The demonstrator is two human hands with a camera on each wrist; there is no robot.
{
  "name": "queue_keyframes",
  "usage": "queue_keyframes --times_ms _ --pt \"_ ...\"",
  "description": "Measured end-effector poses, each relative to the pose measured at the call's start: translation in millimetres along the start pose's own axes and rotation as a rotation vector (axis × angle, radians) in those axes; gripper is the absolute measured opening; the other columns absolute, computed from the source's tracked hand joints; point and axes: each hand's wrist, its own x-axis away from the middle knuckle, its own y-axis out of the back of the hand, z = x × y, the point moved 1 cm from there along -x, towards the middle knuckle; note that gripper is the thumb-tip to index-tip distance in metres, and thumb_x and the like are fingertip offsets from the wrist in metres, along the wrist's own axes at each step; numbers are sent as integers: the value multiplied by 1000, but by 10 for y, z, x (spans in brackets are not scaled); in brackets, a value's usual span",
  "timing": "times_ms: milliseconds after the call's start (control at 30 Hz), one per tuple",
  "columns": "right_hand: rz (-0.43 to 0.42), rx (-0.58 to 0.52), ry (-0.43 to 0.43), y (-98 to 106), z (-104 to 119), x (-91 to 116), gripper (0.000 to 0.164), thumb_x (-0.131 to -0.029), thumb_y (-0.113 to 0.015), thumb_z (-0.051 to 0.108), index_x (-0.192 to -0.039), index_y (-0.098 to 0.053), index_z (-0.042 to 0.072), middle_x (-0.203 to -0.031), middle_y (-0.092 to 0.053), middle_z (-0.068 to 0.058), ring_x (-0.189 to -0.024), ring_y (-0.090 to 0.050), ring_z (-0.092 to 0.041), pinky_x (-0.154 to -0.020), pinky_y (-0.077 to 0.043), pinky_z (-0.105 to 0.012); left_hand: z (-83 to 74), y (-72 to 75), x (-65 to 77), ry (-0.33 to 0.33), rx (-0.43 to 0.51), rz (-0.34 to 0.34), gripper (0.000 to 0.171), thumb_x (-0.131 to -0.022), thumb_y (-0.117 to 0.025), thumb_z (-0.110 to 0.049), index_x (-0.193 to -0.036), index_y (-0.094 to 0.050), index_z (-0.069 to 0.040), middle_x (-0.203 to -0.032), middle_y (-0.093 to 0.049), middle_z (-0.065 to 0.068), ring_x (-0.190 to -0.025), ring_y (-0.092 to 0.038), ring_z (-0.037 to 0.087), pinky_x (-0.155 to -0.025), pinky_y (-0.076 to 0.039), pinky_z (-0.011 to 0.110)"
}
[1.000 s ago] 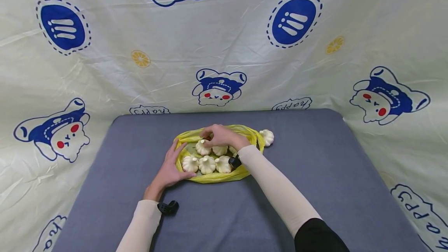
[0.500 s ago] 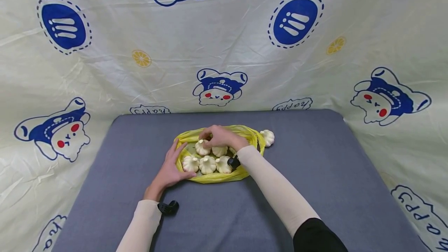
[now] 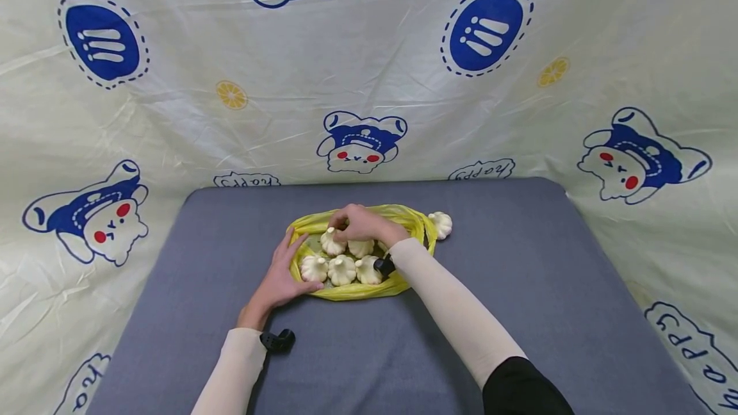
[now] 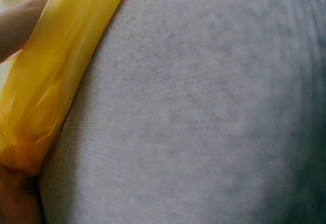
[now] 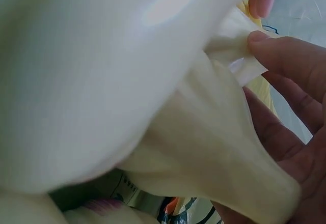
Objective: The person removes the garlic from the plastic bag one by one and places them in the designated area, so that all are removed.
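Note:
A yellow plastic bag point(image 3: 346, 295) lies with its mouth spread wide, and several white garlic bulbs sit inside it. My left hand point(image 3: 281, 277) rests on the bag's left end in the head view, fingers and thumb spread along the rim. Inside the bag's mouth, my right hand point(image 3: 360, 224) pinches a garlic bulb point(image 3: 331, 242) at the back left. In the right wrist view, the thumb and fingers point(image 5: 290, 61) meet at pale garlic, with another large bulb point(image 5: 102, 71) close to the camera. A front row holds more bulbs, including the middle garlic bulb point(image 3: 342, 270).
One garlic bulb point(image 3: 441, 225) lies outside the bag, against its right end. The bag stands on a grey cloth-covered table point(image 3: 519, 274). Behind the table hangs a pale printed sheet point(image 3: 288, 69).
The pinched garlic bulb and the right hand have shifted very slightly left. The left hand stays on the bag's rim, and the other bulbs look unmoved.

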Motion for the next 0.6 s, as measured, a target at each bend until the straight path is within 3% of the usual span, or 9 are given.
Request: queue_keyframes --times_ms 233,600 --pt "-10 9 5 46 12 44 25 -96 -73 19 -120 -76 13 -117 -74 -2 -105 -64 -17 -95 -53 -36 -3 -6 -10 3 -2 5 111 -70 -95 -39 -162 -34 -20 -175 -2 10 -158 -3 42 -118 -17 76" --pt "-35 -9 27 113 81 61 26 -96 -74 20 -120 -76 12 -121 -75 -5 -113 -67 -21 -98 -55 -36 -6 -9 -1 0 -10 1 112 -70 -94 -40 -162 -34 -19 -175 -2 9 -158 -4 42 -118 -18 76"
